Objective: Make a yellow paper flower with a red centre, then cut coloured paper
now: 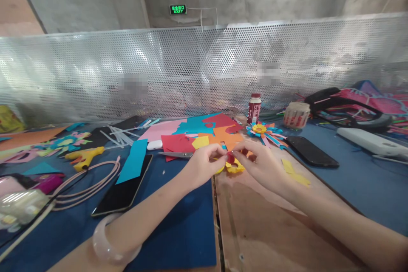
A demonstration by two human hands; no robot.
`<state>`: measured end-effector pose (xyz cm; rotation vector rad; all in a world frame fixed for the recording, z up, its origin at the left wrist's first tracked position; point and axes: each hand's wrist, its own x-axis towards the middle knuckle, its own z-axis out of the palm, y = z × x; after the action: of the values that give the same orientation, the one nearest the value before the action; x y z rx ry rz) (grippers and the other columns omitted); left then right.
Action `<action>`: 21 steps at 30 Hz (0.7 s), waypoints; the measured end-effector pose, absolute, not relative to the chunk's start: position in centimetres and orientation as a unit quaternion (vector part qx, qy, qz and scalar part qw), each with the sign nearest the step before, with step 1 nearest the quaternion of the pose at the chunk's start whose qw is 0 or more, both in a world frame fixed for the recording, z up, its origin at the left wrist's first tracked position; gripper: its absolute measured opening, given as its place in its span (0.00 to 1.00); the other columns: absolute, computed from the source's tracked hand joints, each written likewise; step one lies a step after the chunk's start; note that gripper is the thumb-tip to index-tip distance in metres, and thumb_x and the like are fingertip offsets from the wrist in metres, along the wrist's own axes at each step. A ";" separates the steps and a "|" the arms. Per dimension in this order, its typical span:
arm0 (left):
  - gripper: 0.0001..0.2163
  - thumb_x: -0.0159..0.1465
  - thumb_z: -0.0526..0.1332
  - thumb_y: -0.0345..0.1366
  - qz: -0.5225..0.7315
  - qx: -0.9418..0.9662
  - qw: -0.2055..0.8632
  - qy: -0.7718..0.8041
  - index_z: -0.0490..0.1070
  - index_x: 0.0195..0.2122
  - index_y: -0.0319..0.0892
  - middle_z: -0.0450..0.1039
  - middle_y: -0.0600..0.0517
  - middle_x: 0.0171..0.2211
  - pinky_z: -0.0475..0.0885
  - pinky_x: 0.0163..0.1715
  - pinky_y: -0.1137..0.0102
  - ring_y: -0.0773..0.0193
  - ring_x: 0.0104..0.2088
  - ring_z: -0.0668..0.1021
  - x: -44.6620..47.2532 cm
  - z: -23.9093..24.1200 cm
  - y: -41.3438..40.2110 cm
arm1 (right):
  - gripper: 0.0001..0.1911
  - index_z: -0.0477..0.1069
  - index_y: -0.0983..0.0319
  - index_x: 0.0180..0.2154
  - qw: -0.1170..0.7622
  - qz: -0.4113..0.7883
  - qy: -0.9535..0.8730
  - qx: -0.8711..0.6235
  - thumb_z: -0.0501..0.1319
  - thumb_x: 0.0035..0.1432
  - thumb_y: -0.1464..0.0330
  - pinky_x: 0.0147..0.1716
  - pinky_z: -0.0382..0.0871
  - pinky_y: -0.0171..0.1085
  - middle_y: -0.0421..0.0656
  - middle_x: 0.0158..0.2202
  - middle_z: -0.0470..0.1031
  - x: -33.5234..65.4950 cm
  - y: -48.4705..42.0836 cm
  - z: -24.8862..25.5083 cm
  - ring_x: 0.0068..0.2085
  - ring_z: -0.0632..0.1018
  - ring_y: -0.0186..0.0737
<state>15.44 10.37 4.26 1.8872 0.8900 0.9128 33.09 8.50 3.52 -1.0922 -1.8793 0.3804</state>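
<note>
Between the fingertips of both hands is a small dark red paper piece (230,158). My left hand (207,159) pinches it from the left, and my right hand (256,159) pinches its other side. Just below the fingers lies a yellow paper flower piece (235,167), partly hidden by them. Scissors (175,154) rest to the left of my left hand, on red paper (172,143). Orange paper (228,137) lies behind the hands. A finished-looking paper flower (259,129) with a yellow centre and blue and pink strips sits beyond my right hand.
On the left are a phone (123,195) under a blue paper strip (134,161), a coiled cable (105,182) and a yellow glue gun (83,157). At right lie a black phone (312,151), a jar (296,115) and a bottle (254,108). A perforated metal screen (197,63) stands behind.
</note>
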 end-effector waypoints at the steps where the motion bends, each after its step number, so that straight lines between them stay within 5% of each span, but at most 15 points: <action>1: 0.08 0.60 0.58 0.39 0.363 0.755 0.413 0.358 0.67 0.30 0.40 0.72 0.52 0.30 0.66 0.31 0.74 0.67 0.31 0.74 15.4 4.3 10.3 | 0.10 0.70 0.61 0.29 0.454 0.175 -0.759 -0.433 0.54 0.60 0.67 0.26 0.66 0.34 0.41 0.29 0.74 33.1 8.5 3.5 0.30 0.73 0.36; 10: 0.10 0.60 0.57 0.40 0.346 0.784 0.345 0.384 0.71 0.36 0.40 0.76 0.47 0.37 0.70 0.36 0.69 0.61 0.35 0.78 15.7 4.6 9.9 | 0.11 0.72 0.61 0.32 0.448 0.238 -0.760 -0.407 0.55 0.60 0.64 0.28 0.68 0.32 0.41 0.31 0.74 33.2 8.7 3.2 0.32 0.74 0.35; 21: 0.09 0.61 0.57 0.38 0.342 0.775 0.368 0.384 0.72 0.32 0.38 0.76 0.49 0.32 0.69 0.32 0.73 0.64 0.34 0.77 15.7 4.6 10.1 | 0.12 0.71 0.63 0.31 0.442 0.361 -0.696 -0.436 0.56 0.57 0.62 0.14 0.63 0.28 0.38 0.26 0.69 33.5 9.0 3.5 0.18 0.67 0.27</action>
<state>15.72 10.08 4.55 1.9892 0.9869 0.8774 33.52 9.01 3.47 -1.0828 -1.7263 0.8962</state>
